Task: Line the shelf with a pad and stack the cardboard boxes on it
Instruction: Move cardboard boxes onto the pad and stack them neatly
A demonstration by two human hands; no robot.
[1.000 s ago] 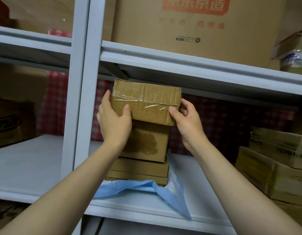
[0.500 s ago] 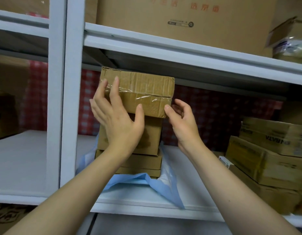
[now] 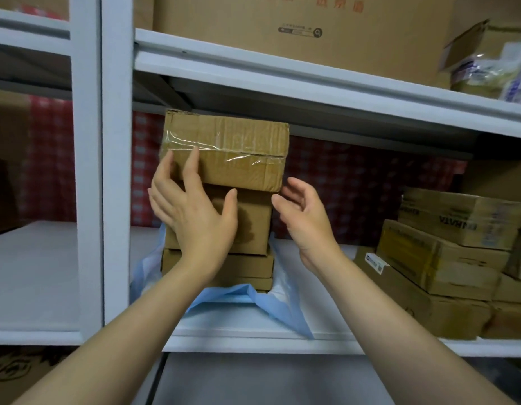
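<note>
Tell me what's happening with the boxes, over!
Left hand open, fingers on the taped brown cardboard box topping the stack. Right hand open, beside it. Stack sits on crumpled blue pad. Nothing blocking.

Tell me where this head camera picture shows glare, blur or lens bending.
Head view: glare streaks the clear tape on the top box. Head view: the packets at upper right are smeared with blur. Head view: the upper shelf looks slightly bowed by the wide lens, its underside in shadow.

both hands (image 3: 195, 217) raised, fingers loosely spread
</note>
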